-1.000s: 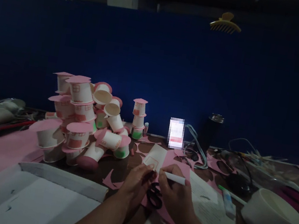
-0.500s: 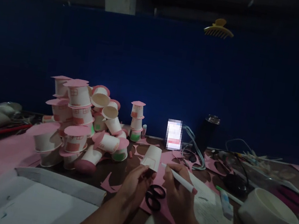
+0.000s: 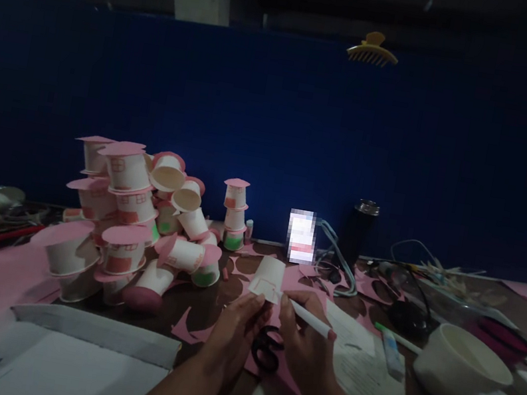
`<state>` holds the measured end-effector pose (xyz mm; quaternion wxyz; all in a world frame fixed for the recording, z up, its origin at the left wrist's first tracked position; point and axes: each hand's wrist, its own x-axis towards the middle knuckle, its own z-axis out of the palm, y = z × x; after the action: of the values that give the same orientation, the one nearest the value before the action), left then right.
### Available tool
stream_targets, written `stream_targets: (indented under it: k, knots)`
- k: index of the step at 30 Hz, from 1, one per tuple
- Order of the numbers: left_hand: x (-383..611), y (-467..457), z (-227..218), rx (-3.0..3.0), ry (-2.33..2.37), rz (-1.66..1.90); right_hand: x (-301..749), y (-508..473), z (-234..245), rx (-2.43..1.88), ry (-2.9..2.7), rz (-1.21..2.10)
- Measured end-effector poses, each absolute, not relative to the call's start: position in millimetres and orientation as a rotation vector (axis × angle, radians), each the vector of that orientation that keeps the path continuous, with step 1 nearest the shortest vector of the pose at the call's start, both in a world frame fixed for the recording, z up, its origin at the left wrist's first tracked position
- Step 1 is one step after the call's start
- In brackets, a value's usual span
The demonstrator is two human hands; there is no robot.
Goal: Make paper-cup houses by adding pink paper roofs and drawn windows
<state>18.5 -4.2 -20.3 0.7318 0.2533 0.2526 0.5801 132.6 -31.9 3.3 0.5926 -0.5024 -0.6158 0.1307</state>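
My left hand [image 3: 236,326] grips a white paper cup [image 3: 269,274] near its lower edge. The cup is tilted, and thin reddish lines are drawn on its side. In my right hand [image 3: 306,333] is a white marker [image 3: 310,316] with a reddish end, held like a pen; its tip is at the cup's right side, though I cannot tell whether it touches. Black-handled scissors [image 3: 267,348] lie between my hands on pink paper. At the left, many decorated paper cups [image 3: 127,169] with pink round tops are stacked and tumbled together.
An open white box [image 3: 88,367] lies at the front left. A lit phone [image 3: 301,236] stands at the back beside a dark bottle [image 3: 358,234]. Written paper [image 3: 367,363], a green-tipped pen and a cream bowl [image 3: 463,362] are at the right. Pink paper scraps surround the cup.
The marker has moved left, its tip now at the cup instead of apart from it. My view has turned slightly right; the left hand still holds the cup.
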Motion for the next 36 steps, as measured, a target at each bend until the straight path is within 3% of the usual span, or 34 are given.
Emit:
stream_targets:
  k: [36]
  knots:
    - [20.2, -3.1, -16.8, 0.648, 0.53, 1.244, 132.2, -30.5, 5.7, -1.225, -1.463, 0.367]
